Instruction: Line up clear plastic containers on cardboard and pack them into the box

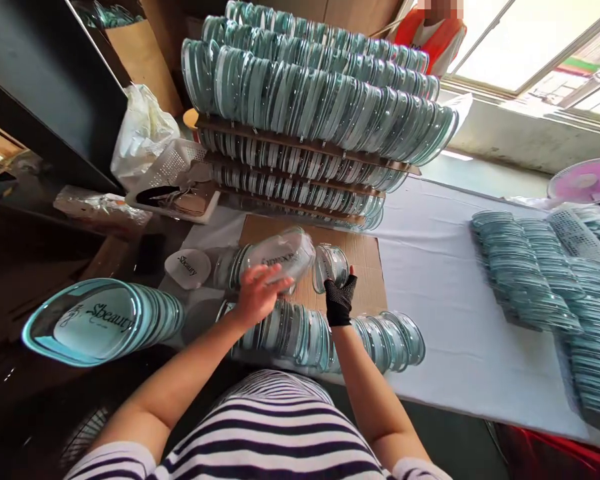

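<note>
My left hand (263,293) reaches over a clear plastic pouch (280,257) with dark lettering, its fingers on the pouch's face and its thumb out of sight. The pouch is tilted and slightly blurred. In a black fingerless glove, my right hand (341,297) grips the near edge of a short stack of clear pouches (333,263). Under my forearms runs a long row of teal-edged pouches (300,337). More upright pouches (223,267) stand left of the tilted one, beside a pale oval piece (187,268) printed "Sbeauty".
Brown cardboard (370,267) lies on the white-covered table (430,260). Ahead rises a tiered rack of pouches (330,107). A large pouch stack (95,323) is at left, with more stacks (523,273) at right. Beyond the rack is a person in an orange vest (410,40).
</note>
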`<action>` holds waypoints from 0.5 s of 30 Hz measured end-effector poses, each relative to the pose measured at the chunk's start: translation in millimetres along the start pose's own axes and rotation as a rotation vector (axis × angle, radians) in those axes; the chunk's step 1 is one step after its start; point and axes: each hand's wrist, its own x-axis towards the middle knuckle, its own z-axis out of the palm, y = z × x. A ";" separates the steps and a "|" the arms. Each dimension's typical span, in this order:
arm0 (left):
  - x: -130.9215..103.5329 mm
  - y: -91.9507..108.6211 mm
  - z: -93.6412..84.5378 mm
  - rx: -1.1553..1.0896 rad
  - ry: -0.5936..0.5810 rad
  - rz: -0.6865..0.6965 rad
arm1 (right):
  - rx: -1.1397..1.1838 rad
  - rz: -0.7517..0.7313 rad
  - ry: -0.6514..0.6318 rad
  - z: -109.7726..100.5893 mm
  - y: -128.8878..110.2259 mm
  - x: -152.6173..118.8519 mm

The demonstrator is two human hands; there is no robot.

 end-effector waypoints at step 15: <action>-2.5 18.0 12.2 -0.157 0.210 -0.487 | 0.248 0.008 -0.344 37.0 -32.7 -40.7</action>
